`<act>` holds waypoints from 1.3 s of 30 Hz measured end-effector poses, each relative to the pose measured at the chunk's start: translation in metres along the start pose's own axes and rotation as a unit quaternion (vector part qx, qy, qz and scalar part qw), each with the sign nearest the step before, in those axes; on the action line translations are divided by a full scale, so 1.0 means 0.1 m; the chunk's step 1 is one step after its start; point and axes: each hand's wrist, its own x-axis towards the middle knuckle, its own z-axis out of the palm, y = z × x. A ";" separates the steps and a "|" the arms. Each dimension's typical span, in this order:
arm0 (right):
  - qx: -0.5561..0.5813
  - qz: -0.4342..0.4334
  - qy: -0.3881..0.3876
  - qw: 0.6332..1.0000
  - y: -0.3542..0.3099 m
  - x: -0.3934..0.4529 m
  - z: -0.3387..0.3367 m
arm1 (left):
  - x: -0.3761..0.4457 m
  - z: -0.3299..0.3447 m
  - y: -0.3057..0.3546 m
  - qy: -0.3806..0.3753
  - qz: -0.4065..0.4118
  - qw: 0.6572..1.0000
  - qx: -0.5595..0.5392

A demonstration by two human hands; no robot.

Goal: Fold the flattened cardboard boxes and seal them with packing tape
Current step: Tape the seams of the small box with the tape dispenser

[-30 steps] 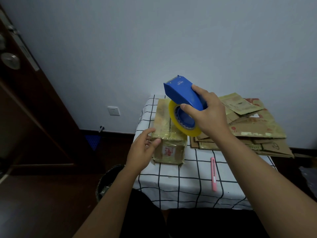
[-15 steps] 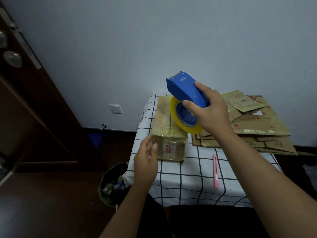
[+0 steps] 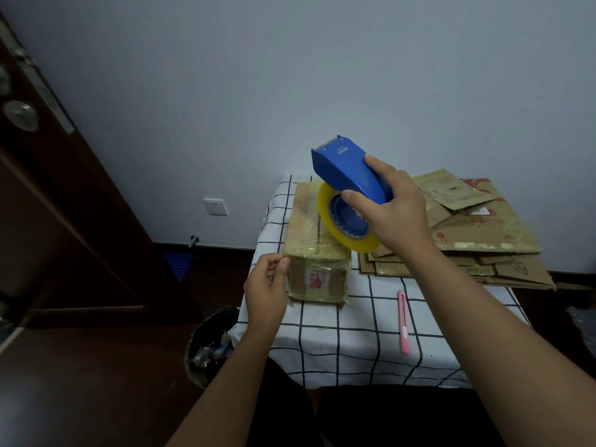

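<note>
Left hand has risen to the taped cardboard box corner, fingertips pinched on it. Right hand stays clamped round the blue plastic tape dispenser.

There is only one view, from the camera on my head, looking forward and down over my forearms. It sits close above my left hand and right hand, with the checked table just beyond them in the middle. Being wide-angle, it also takes in the wall ahead, the door at my left and the floor below.
</note>
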 end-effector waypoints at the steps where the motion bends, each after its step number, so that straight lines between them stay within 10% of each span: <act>1: -0.001 -0.001 0.000 1.000 0.00 0.00 0.00 | 0.03 0.00 -0.01 -0.003 0.005 1.000 0.012; 16: 0.013 0.004 0.000 1.000 0.02 0.00 0.01 | -0.03 0.00 0.06 -0.045 -0.036 0.998 0.030; 24: 0.065 0.025 0.007 0.998 0.07 0.01 -0.02 | 0.05 0.21 0.15 0.012 0.167 0.946 0.278; 39: 0.094 0.051 0.011 0.994 0.12 0.02 -0.07 | 0.12 0.35 0.09 0.004 0.270 0.884 0.383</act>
